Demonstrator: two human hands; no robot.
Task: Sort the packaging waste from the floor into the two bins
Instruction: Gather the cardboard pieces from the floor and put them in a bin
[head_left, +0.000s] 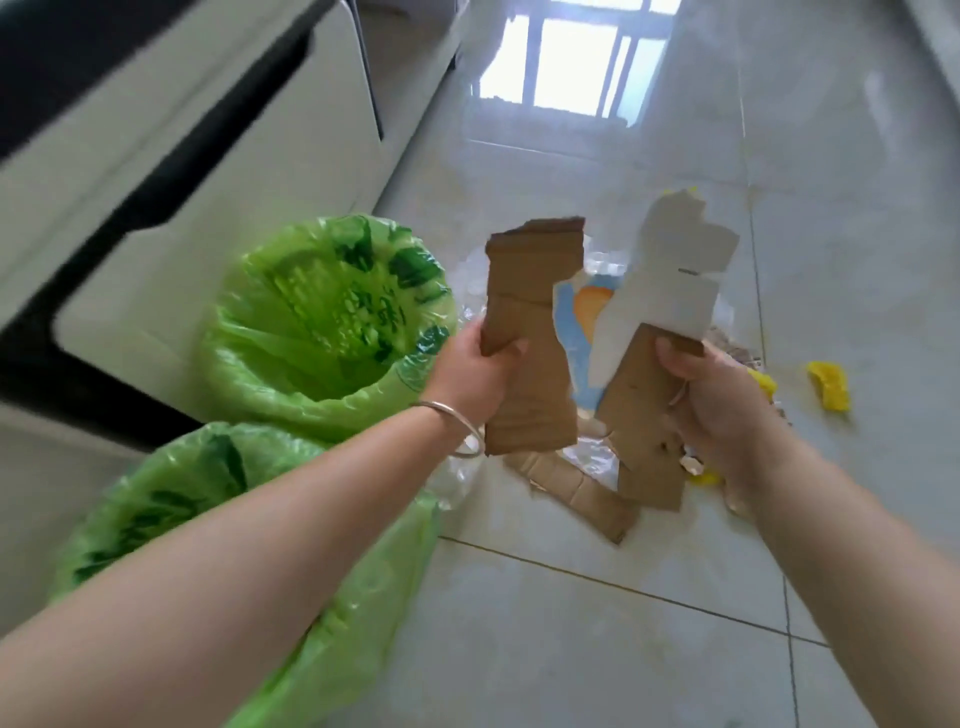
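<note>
Closest to me is the near bin (291, 597), lined with a green bag, under my left forearm. Just past it my left hand (470, 376) grips a brown cardboard piece (530, 332) held upright, a metal bangle (457, 426) on the wrist. My right hand (722, 410) grips a second cardboard piece (649, 415) – brown below, torn white above. The two pieces are apart. Under them on the tiled floor (571, 649) lie a cardboard scrap (576, 493), clear plastic film (597, 457) and yellow scraps (830, 387). The far bin (327, 327), also green-lined, stands left of the pile – beside a white cabinet (197, 171).
</note>
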